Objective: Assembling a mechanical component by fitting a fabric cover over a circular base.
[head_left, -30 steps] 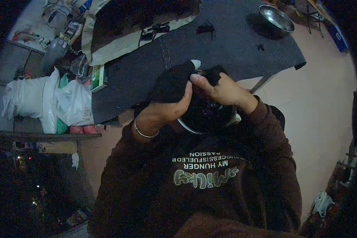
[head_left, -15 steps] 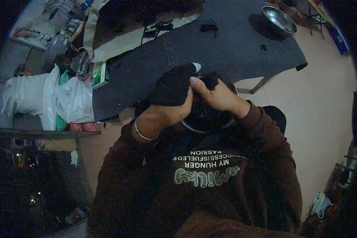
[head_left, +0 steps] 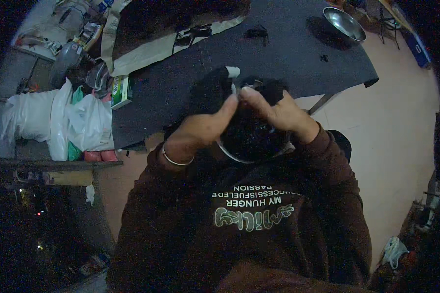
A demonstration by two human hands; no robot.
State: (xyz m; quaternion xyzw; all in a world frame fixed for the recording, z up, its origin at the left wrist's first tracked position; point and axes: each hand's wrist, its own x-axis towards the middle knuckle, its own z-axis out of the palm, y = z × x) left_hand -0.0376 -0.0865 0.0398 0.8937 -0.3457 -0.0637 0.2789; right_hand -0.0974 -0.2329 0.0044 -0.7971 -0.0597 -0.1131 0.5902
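Observation:
My left hand [head_left: 203, 128], a bangle at its wrist, grips a dark, cloth-like black piece [head_left: 206, 93]. A white bit [head_left: 233, 72] shows at its far end. Close beside it, my right hand [head_left: 286, 116] is closed on another dark black piece [head_left: 271, 88], its thumb near my left thumb. The fingers of both hands are largely hidden behind these pieces, whose exact kind is too dark to tell. Under my hands, close to my body, sits a round bowl [head_left: 235, 157] with a pale rim and shiny dark contents.
A dark grey cloth [head_left: 288, 44] covers the table ahead. On it are small black pieces [head_left: 256, 33], a shallow metal dish [head_left: 344, 23] and a pale-edged dark sheet [head_left: 146, 58]. White plastic bags [head_left: 90, 122] and a green-and-white box [head_left: 121, 94] stand at the left.
My hands have spread slightly apart, showing more of the bowl between them. The left hand's black piece has tilted, and its white bit has shifted up and left.

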